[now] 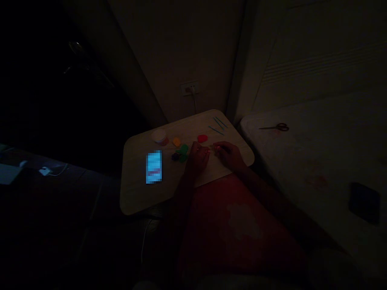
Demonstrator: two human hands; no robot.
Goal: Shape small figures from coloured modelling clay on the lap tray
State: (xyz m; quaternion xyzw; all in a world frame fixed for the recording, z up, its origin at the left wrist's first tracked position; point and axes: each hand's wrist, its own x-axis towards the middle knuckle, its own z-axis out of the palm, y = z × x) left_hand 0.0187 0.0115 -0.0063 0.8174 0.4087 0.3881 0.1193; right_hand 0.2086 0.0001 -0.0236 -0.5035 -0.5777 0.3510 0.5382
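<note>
- Red lump [202, 138] sits near the left hand [199, 156], on its far side, probably for easy reach.
- Right hand [229, 154] curls alongside; I can't tell what either grips.

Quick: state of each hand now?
Left hand: partly curled; too dark to tell any hold.
Right hand: partly curled; any hold can't be told either.

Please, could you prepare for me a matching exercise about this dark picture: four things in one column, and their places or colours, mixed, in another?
Things
1. Thin sticks
2. Red lump
3. Scissors
4. Screen

Places or colours
A. On the pale surface right of the table
B. Glowing light blue
C. Near the table's far right corner
D. Just beyond the left hand

Pairs: 1-C, 2-D, 3-A, 4-B
</note>
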